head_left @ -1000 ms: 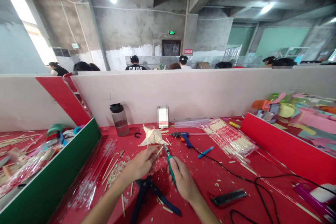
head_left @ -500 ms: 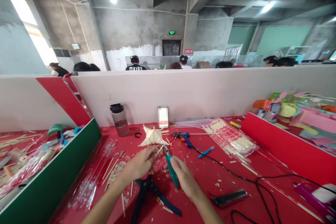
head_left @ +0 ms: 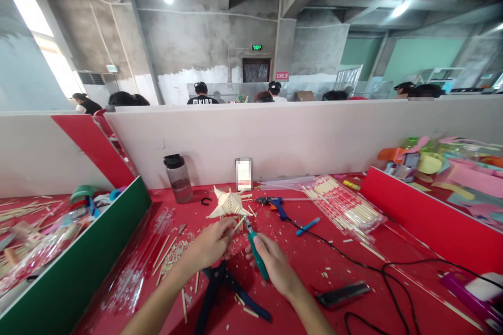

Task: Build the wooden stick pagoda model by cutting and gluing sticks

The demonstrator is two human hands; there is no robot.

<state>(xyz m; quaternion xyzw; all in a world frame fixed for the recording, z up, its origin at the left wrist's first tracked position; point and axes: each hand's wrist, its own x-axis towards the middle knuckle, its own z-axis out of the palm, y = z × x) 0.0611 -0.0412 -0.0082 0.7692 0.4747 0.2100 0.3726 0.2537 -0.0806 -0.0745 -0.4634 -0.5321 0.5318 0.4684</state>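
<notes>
My left hand (head_left: 217,241) is closed, pinching a short wooden stick (head_left: 239,224) between thumb and fingers. Green-handled pliers (head_left: 258,255) are wrapped in my right hand (head_left: 271,259); their metal tip points up and away, close to the stick's end. Just beyond both hands stands a star-shaped model (head_left: 229,203) built from pale sticks, its lower part partly hidden by my left hand. Below the hands lies a large dark-handled cutter (head_left: 220,277), its handles spread and its head partly covered by my left hand.
A blue glue gun (head_left: 277,206) trails a black cord (head_left: 341,249) rightward. Wrapped sticks (head_left: 346,207) lie back right. A bottle (head_left: 177,180) stands back left. Stick scraps (head_left: 173,256), a blue pen (head_left: 308,226) and a black-handled blade (head_left: 341,294) lie around. Green (head_left: 94,251) and red dividers (head_left: 428,220) flank the table.
Very little differs. The pliers have shifted very slightly in my right hand; my left hand still pinches the stick.
</notes>
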